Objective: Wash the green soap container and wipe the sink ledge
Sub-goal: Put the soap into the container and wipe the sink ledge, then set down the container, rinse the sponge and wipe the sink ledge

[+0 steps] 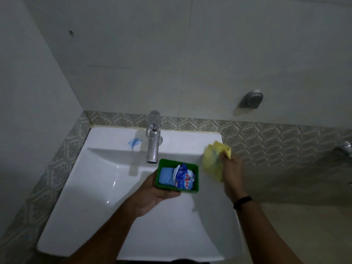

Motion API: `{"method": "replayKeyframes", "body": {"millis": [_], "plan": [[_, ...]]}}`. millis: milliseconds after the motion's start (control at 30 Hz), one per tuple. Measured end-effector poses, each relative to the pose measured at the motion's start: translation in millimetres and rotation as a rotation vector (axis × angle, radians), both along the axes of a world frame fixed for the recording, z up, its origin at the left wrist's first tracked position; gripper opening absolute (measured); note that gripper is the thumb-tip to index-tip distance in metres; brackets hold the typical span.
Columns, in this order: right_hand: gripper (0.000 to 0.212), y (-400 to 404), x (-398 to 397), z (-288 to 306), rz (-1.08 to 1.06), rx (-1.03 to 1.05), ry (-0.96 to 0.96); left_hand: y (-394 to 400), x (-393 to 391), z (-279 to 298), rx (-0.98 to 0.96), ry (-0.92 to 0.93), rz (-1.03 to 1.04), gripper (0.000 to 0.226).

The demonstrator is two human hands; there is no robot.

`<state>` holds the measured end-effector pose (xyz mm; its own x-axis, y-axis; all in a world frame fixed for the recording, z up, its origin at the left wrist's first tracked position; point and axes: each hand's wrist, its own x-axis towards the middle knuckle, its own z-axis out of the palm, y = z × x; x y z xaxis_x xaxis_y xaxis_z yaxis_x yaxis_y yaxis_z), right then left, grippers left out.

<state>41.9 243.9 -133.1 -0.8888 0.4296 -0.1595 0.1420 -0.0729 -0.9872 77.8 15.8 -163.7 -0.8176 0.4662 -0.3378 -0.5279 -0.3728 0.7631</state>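
The left hand (pixel 152 195) grips a green rectangular plastic soap container (pixel 178 176) holding a blue soap bar (pixel 166 175) and crumpled wrapper (pixel 184 175); the right hand (pixel 231 174) clutches a yellow cloth (pixel 214 159) at the white ceramic sink's (pixel 95 197) right back corner.

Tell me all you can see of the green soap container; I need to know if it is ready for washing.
The green soap container is a small, open-topped rectangular box that looks like plastic. It is held over the white sink basin, just below the tap spout, gripped by the left hand from underneath. It is not empty: a blue soap bar and a crumpled blue-and-white wrapper lie inside. No water is seen running.
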Motion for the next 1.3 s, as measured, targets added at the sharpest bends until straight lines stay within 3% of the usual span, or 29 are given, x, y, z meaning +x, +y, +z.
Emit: {"method": "replayKeyframes", "body": {"millis": [67,200,267,333,500,667,767,867,1000,1100,1167,1200,1233,1300], "plan": [[0.023,-4,11,-14,-0.013,0.041,-0.015,14,-8,8,0.042,0.028,0.084,0.066],[0.027,-24,38,-41,0.252,0.275,-0.225,39,-35,22,-0.015,0.059,0.228,0.06],[0.033,-33,45,-48,0.329,0.285,-0.265,47,-50,26,-0.068,0.057,0.261,0.054],[0.025,-36,47,-49,0.314,0.234,-0.298,53,-62,31,-0.129,0.06,0.273,0.051],[0.026,-35,43,-46,0.304,0.121,-0.313,65,-77,41,-0.524,0.186,0.35,0.049],[0.026,-38,38,-45,0.323,0.026,-0.335,67,-76,36,-0.985,0.474,0.396,0.069],[0.026,-44,36,-47,0.343,-0.002,-0.346,63,-77,40,-0.897,0.503,0.345,0.069],[0.021,-51,36,-43,0.317,-0.033,-0.343,64,-79,48,-0.802,0.49,0.431,0.071],[0.021,-65,36,-35,0.228,-0.149,-0.3,60,-50,28,-0.987,0.477,0.529,0.064],[0.036,-78,35,-20,0.299,-0.365,-0.315,49,-14,6,-1.049,0.336,0.436,0.06],[0.066,-84,34,-7,0.497,-0.563,-0.364,37,-1,0,-0.893,0.11,0.346,0.064],[0.082,-86,32,-1,0.617,-0.547,-0.398,28,2,-3,-0.75,-0.003,0.343,0.054],[0.093,-89,29,4,0.697,-0.447,-0.418,19,4,-5,-0.615,-0.083,0.363,0.046],[0.092,-94,24,20,0.702,-0.168,-0.422,-2,4,-6,-0.427,-0.24,0.495,0.034]]}}
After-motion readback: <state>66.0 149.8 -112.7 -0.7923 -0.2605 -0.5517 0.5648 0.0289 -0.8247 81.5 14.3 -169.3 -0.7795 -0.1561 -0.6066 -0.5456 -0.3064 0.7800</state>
